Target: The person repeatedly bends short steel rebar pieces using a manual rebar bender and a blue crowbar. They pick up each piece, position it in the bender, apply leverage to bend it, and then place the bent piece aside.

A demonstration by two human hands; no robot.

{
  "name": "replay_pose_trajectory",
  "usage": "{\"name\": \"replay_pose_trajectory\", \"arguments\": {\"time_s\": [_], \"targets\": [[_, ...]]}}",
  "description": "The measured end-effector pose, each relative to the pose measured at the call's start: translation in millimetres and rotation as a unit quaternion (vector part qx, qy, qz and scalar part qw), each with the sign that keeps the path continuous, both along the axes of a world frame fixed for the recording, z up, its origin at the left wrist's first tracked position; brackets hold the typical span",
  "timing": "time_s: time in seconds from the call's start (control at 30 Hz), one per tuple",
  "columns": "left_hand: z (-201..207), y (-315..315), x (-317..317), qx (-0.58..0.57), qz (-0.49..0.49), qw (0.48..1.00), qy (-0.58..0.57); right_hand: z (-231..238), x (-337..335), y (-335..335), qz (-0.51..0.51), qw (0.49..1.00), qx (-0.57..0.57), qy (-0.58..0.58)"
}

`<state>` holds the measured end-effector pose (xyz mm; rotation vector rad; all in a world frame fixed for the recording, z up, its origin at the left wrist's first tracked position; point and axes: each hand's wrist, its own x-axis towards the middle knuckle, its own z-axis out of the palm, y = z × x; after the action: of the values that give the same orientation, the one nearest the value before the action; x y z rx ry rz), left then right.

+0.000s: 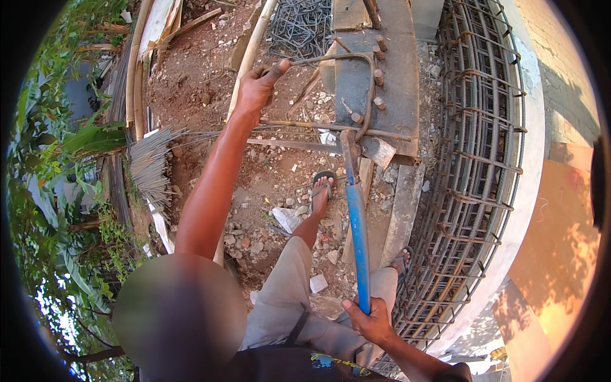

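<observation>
Head view, looking down past my knees: biggest of all is the long cage of tied steel bars [484,159] lying along the 3 o'clock side, laid flat on the ground beside a pale curved wall [531,210]. Next in size is the grey bending table [382,83] at 12 o'clock, a heavy slab studded with short pegs [379,76]; those pegs seem set there to pin a rod while it is levered round. From 6 o'clock up to the table runs the blue lever bar [358,235], its head hooked onto the work at the slab's near edge. My right hand [369,321] sits at the bar's low end, fingers wrapped tight around it, far from the head, which I judge gives the most leverage. My left hand [259,86] reaches out to 11 o'clock, fingers closed over the free end of the steel rod [337,58], thumb stretched along it, steadying it as it curves round the pegs into a hook. A bundle of thin straight rods [149,162] fans out at 9 o'clock, near to hand. Smallest, my sandalled foot [321,191] is planted on the rubble-strewn ground [267,178], braced forward.
</observation>
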<state>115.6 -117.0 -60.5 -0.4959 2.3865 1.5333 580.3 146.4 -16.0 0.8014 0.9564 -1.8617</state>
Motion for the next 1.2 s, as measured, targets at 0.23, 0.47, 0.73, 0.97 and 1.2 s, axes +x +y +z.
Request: {"name": "replay_pose_trajectory", "arguments": {"time_s": [0.23, 0.47, 0.73, 0.97, 1.2], "targets": [[-5.4, -9.9, 3.2, 0.031, 0.015, 0.999, 0.026, -31.0, -12.8, -44.9, -0.037, 0.991, 0.012, 0.130], [0.8, -9.1, 4.0, 0.043, 0.003, 0.999, 0.022, -49.6, -22.9, -167.3, -0.156, 0.979, -0.009, 0.132], [-4.9, -10.5, 9.2, 0.049, -0.031, 0.998, 0.011, -47.9, -117.4, -324.1, -0.391, 0.907, 0.036, 0.155], [-4.8, -8.8, 3.2, 0.048, -0.027, 0.998, -0.016, -67.7, -136.5, -373.0, -0.428, 0.895, 0.113, 0.049], [64.7, -50.6, 16.1, 0.210, -0.040, 0.967, -0.140, 29.2, -32.4, -267.0, -0.282, 0.874, 0.385, 0.092]]}}
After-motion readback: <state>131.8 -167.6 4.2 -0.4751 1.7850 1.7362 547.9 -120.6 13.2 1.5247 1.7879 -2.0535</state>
